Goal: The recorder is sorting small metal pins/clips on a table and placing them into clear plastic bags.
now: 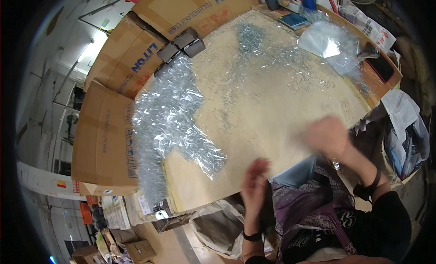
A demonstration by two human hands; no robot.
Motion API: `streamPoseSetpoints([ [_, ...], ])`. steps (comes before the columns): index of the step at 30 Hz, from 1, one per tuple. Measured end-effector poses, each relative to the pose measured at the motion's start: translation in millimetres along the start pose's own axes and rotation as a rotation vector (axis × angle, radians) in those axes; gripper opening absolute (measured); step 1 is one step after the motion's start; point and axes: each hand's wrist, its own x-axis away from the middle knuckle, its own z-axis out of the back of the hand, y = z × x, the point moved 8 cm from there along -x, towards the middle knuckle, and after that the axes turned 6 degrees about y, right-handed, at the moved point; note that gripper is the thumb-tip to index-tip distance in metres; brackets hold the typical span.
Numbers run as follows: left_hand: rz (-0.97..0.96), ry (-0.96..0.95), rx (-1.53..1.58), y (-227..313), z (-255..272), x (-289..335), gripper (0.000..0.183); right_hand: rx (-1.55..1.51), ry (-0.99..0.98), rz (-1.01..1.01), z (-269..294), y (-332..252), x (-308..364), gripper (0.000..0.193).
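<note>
My left hand (255, 177) is above the table's near edge, fingers partly curled and slightly blurred; whether it holds anything does not show. My right hand (324, 136) hovers over the near right of the table, smeared by motion, its fingers unclear. Between and below them, a grey-blue tray or sheet (296, 172) juts from the table edge over my lap. A large heap of thin, shiny, clear slivers (175, 114) covers the table's left side. A smaller pile of short slivers (250, 37) lies at the far middle, with loose ones strewn around it.
Cardboard boxes (106, 132) wall the left and far sides, with small dark blocks (188, 42) beside them. Clear plastic bags (324, 43) and a dark phone (380, 68) lie at the far right. A lined bin (218, 227) stands below the near edge; a bag-filled box (404, 136) is at right.
</note>
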Motion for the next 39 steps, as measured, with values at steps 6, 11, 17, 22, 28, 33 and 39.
streamPoseSetpoints([
  [6,0.435,-0.045,0.167,-32.1,-41.4,28.9,0.046,-0.119,-0.152,0.174,-9.8,-83.9,-6.6,0.02],
  [11,0.482,-0.006,0.746,-46.8,-47.1,43.4,0.043,-0.176,-0.153,0.012,-13.3,-75.3,6.8,0.022],
  [17,0.397,0.045,0.463,-44.0,-41.9,48.7,0.026,-0.335,-0.181,-0.162,-9.5,-73.7,3.4,0.026],
  [22,0.09,0.051,0.137,-33.7,-51.2,54.3,0.008,-0.741,-0.326,-0.652,-35.5,-59.3,35.3,0.023],
  [28,-0.003,-0.103,-0.405,-39.3,-56.3,68.6,0.01,-0.851,-0.323,-0.778,-40.9,-57.0,51.5,0.007],
  [33,0.381,-0.321,-0.026,-83.7,-50.3,84.3,0.011,-1.225,-0.626,-1.255,-60.5,-60.2,109.7,0.021],
  [39,0.304,-0.611,-0.622,-121.2,-54.0,92.7,0.019,-0.723,-0.736,-0.686,-57.1,-55.8,155.1,0.021],
])
